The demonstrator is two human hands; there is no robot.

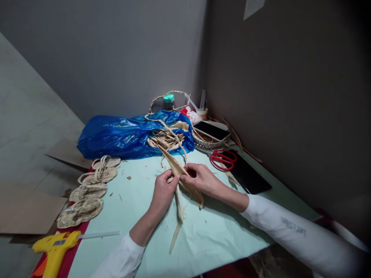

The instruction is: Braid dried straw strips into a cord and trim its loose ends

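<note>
Dry tan husk strips [173, 161] run between my two hands above the pale green table cover. My left hand [162, 193] is closed, its thumb and fingers pinching the strips from the left. From the right, my right hand [199, 178] pinches the same husk between thumb and fingertips, close to the left thumb. Loose ends hang below the hands toward the table's near side. Just beyond, a blue plastic bag [116, 135] lies open with a bundle of husk strips [165, 139] at its mouth. A thin twisted cord [174, 133] loops over the bag.
Several woven slippers [87, 191] line the left edge, above a yellow glue gun [56, 247] with a glue stick. Red-handled scissors [223, 159] rest partly on a black tablet [249, 175] at right. A phone [211, 130] lies on a round basket [208, 144]. Walls close in the back and right.
</note>
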